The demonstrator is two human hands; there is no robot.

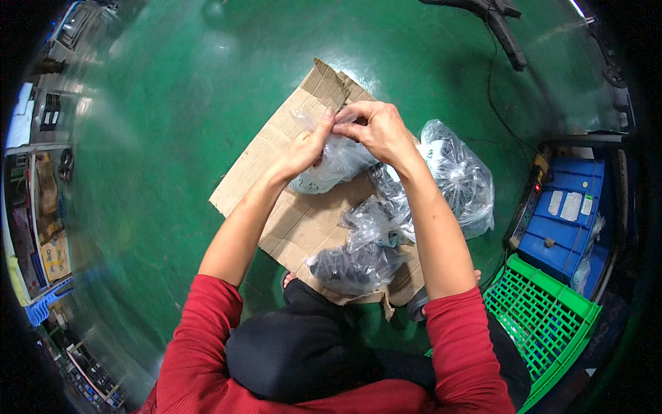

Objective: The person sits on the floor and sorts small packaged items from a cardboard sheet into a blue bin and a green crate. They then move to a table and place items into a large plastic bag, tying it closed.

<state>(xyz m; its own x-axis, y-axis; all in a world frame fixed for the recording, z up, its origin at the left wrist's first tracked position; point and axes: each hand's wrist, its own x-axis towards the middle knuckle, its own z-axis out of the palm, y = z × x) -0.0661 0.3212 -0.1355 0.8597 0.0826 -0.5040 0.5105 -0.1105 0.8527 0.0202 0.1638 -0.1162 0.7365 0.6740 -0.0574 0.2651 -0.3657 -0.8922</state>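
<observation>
Both hands meet at the gathered neck of a clear plastic bag (345,160) above a flattened cardboard sheet (265,186). My left hand (308,146) pinches the neck from the left, thumb up. With bent fingers, my right hand (376,130) grips the plastic at the neck's right side. A pale label with handwriting shows through the bag; its other contents are hard to make out. To the right lies a large clear bag of dark items (463,183). Nearer to me, another bag with dark contents (362,265) rests on the cardboard.
A green plastic crate (545,310) stands at the lower right, beside a blue bin (562,214). Shelving with boxes (52,241) lines the left edge. A black stand leg (500,31) and a thin cable (491,90) are on the green floor (158,138) at the far right.
</observation>
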